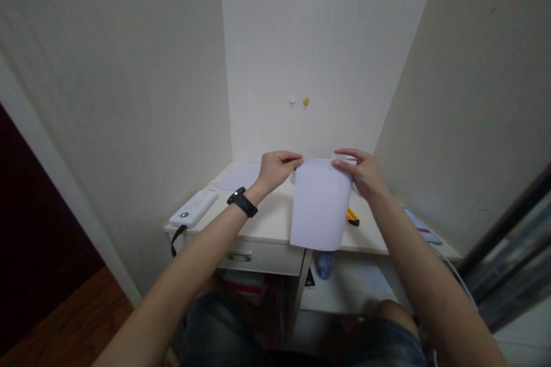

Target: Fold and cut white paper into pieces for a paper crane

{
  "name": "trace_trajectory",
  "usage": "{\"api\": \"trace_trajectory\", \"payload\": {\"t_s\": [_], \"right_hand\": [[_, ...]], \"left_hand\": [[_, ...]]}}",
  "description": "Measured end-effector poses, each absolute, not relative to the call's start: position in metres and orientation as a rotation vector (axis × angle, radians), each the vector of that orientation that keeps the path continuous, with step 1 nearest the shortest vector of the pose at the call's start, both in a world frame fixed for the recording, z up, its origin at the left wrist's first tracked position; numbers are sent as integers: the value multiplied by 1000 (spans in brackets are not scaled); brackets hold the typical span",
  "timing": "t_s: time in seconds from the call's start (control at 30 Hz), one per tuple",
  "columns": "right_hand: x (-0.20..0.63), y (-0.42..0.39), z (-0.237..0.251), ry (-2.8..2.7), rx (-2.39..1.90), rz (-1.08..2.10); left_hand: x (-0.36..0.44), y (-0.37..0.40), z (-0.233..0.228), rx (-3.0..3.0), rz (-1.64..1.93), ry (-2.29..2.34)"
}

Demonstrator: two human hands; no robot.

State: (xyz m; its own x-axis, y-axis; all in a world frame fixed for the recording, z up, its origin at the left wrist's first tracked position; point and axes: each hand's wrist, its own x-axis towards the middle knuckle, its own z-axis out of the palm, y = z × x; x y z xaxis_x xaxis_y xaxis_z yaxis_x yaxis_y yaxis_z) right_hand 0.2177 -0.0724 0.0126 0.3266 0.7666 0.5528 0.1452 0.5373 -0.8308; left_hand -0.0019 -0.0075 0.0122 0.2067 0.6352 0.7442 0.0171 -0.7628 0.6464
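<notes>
A sheet of white paper [322,203] hangs upright over the front part of the desk. My left hand [279,169] is closed in a pinch on its upper left corner. At the upper right edge, my right hand [361,171] grips the sheet, its thumb on the near face and the index finger stretched above. Something small and pale shows between that thumb and finger, too unclear to name. Behind the sheet's right edge lies a yellow and black utility knife [353,217], partly hidden. A dark watch [242,202] is on my left wrist.
Another white sheet [239,176] lies at the desk's back left. A white power-strip-like box [194,208] with a black cable rests at the left edge. Two hooks, one white [293,101] and one yellow [306,102], are on the back wall. Below are a drawer [262,256] and a shelf.
</notes>
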Motion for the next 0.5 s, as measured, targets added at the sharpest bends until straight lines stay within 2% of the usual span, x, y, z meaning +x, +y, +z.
{"api": "trace_trajectory", "payload": {"t_s": [0.23, 0.5], "right_hand": [[233, -83, 19, -1517, -1055, 444], [233, -80, 15, -1609, -1074, 338]], "left_hand": [[-6, -5, 13, 1977, 1578, 644], [-6, -7, 15, 1954, 1581, 659]]}}
